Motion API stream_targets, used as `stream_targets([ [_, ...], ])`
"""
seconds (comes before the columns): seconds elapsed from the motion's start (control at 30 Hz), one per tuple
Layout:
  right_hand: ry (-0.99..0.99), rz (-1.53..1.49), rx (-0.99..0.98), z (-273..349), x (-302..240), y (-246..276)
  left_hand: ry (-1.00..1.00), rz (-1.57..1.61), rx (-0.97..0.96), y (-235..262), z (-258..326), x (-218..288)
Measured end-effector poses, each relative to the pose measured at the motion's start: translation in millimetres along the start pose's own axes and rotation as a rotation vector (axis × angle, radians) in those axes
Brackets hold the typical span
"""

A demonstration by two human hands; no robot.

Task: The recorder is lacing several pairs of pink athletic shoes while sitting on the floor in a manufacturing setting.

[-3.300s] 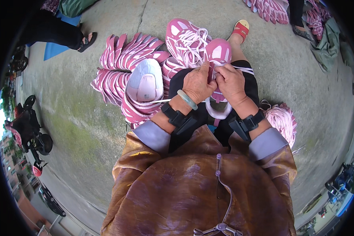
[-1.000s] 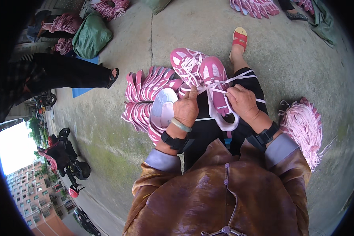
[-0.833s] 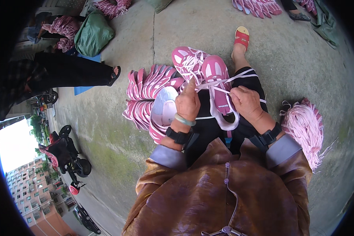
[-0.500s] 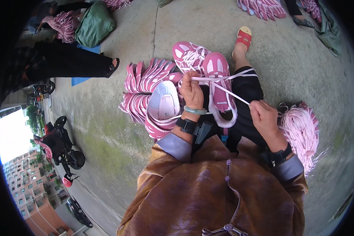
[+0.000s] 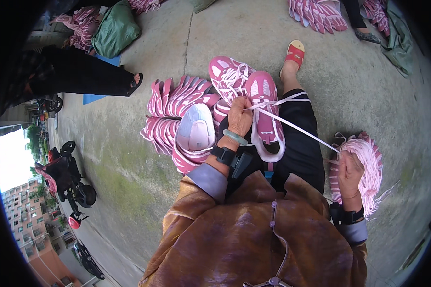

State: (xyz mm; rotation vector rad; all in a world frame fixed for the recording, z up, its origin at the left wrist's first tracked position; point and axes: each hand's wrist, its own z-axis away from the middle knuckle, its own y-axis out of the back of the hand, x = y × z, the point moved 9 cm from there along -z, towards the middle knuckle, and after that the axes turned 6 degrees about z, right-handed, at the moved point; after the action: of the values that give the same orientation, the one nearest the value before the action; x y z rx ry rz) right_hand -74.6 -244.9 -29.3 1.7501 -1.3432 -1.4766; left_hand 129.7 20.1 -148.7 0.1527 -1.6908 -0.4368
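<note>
A pink and white shoe upper [image 5: 268,126] rests on my lap, toe pointing away from me. White shoelace crosses its throat. My left hand [image 5: 240,117] is closed at the upper's left edge, pinching the lace near the crossing. Out to the right, my right hand [image 5: 350,173] grips the other stretch of shoelace [image 5: 301,133], pulled straight and taut from the upper. A loose lace end lies over my right thigh. Just beyond and left sits a laced pink shoe upper [image 5: 226,76]. The exact fingertip holds are partly hidden.
Left of my lap are stacked pink uppers [image 5: 177,100] and an upper with its pale inside showing [image 5: 196,134]. A bundle of pale pink laces [image 5: 368,158] lies on the right. Another person's leg [image 5: 91,76], a green sack [image 5: 116,31] and a motorbike [image 5: 69,174] stand around.
My right hand has moved right and toward me, drawing the lace out longer. My left hand has shifted slightly right and nearer, closer to the upper's throat.
</note>
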Motion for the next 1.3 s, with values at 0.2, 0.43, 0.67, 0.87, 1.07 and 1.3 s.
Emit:
stream_targets([
  [0.2, -0.163, -0.119, -0.047, 71.2, 78.1, -24.9, 0.062, -0.045, -0.016, -8.7, 7.2, 3.1],
  [0.43, -0.053, -0.356, -0.167, -21.9, -3.4, -56.9, 0.015, -0.005, 0.058, 7.9, 9.8, 27.5],
  [0.67, 0.159, -0.081, -0.289, -88.6, -102.9, -135.9, -0.395, -0.339, -0.116, -17.6, 10.0, 87.5],
  [0.87, 0.007, -0.124, -0.365, -86.5, -86.0, -172.9, -0.382, -0.457, -0.133, -35.0, 5.2, 77.8],
  [1.07, -0.01, -0.183, -0.226, -82.8, -91.7, -168.4, -0.367, -0.596, -0.094, -27.9, 5.9, 72.4],
  [1.3, -0.076, -0.234, -0.248, -81.1, -67.4, -169.5, -0.243, -0.487, -0.067, -31.7, 5.2, 60.8],
])
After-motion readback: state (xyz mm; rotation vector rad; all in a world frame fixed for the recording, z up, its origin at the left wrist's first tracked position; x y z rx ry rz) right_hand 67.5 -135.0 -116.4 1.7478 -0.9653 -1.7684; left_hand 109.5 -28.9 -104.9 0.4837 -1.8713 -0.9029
